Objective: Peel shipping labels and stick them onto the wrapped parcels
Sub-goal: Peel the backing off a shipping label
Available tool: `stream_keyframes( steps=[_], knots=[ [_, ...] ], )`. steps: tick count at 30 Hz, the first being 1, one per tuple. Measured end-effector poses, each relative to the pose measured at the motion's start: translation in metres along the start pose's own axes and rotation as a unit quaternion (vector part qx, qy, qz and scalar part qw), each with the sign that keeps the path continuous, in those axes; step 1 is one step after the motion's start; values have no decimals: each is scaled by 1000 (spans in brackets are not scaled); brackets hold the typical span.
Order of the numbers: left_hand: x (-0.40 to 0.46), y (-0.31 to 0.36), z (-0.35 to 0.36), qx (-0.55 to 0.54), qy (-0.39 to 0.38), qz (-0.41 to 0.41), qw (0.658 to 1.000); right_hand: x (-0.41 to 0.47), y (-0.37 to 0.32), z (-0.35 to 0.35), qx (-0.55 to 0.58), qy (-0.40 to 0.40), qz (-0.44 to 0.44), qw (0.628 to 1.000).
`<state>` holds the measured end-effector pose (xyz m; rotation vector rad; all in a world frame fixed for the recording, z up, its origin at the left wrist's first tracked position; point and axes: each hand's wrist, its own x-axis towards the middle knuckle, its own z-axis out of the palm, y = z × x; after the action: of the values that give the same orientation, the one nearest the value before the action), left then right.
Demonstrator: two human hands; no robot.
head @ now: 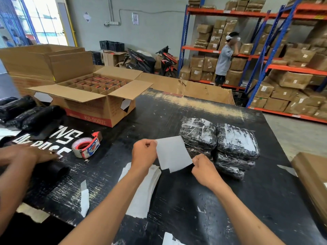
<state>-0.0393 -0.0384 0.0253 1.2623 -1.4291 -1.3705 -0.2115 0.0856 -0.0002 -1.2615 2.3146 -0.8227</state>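
I hold a white shipping label [172,153] in the air above the black table [194,200], its blank side toward me. My left hand [144,152] pinches its upper left edge. My right hand [203,167] pinches its lower right corner. Just behind the label stand two stacks of parcels wrapped in black plastic: the left stack [198,134] and the right stack [236,145], whose top parcels carry white labels. A pile of white label sheets [144,190] lies on the table under my left forearm.
A tape dispenser [87,145] lies left of my hands. Another person's hands [30,153] press on a black roll at far left, near more black wrapped rolls [26,112]. An open cardboard box [95,96] stands behind. A flat carton [313,177] is at the right edge.
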Motion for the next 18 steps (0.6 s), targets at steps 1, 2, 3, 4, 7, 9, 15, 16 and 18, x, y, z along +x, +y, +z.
stream_keyframes(
  steps=[1,2,3,4,7,9,15,16,18],
  knots=[
    [4,5,-4,9,6,2,1000,2,5,-2,-16,5,3,1000],
    [8,12,-9,18,14,3,1000,4,10,-4,-33,4,19,999],
    [10,19,-14,20,21,5,1000,8,18,-4,-46,2,33,998],
    [13,25,-19,16,27,6,999,9,24,-5,-55,0,51,997],
    [24,45,-34,-2,54,24,998,14,44,-9,-66,-2,103,993],
    [32,59,-46,-36,93,44,994,19,62,-10,-79,-23,147,986],
    [49,93,-62,-89,129,90,984,15,53,4,58,-15,175,983],
    [48,93,-59,-73,115,97,986,17,43,8,88,-4,161,983],
    [43,87,-48,-41,86,111,989,22,23,16,149,15,142,978]
  ],
)
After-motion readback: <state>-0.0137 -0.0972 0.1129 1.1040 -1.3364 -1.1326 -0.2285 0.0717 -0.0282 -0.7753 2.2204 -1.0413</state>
